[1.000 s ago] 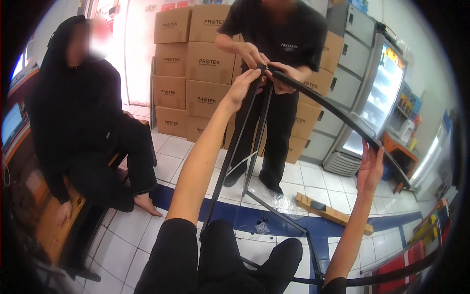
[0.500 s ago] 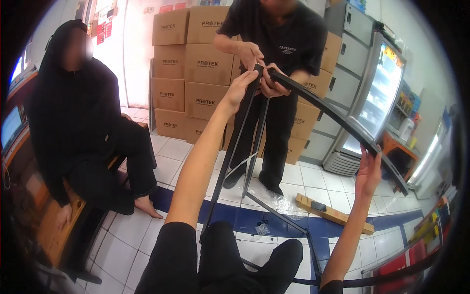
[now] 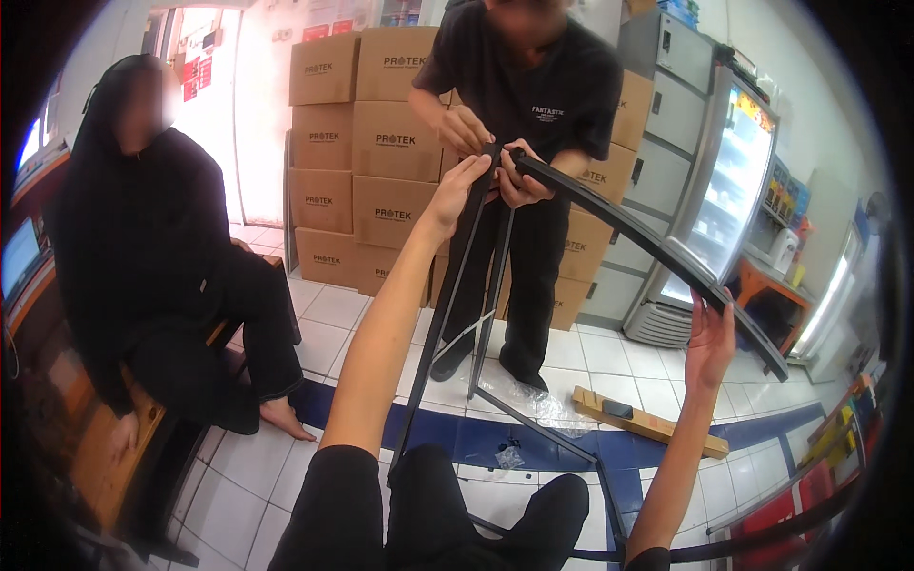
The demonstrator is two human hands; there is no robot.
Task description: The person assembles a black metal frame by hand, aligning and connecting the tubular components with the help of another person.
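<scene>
On the left sits a person (image 3: 152, 228) in soft black clothes, then come shiny square floor tiles (image 3: 240, 463) and a stack of brown card boxes (image 3: 392, 138). Next, the left hand (image 3: 451, 197) grips the thin, straight black post (image 3: 454, 271) near its top, where the two hands (image 3: 464, 131) of a standing person (image 3: 562, 81) leave little room. Just beside them, a long, smooth black bar (image 3: 628, 223) slants down to the right, and the right hand (image 3: 711, 344) holds it from below, its end sticking out past the fingers, with a tall glass-door fridge (image 3: 731, 181) behind.
</scene>
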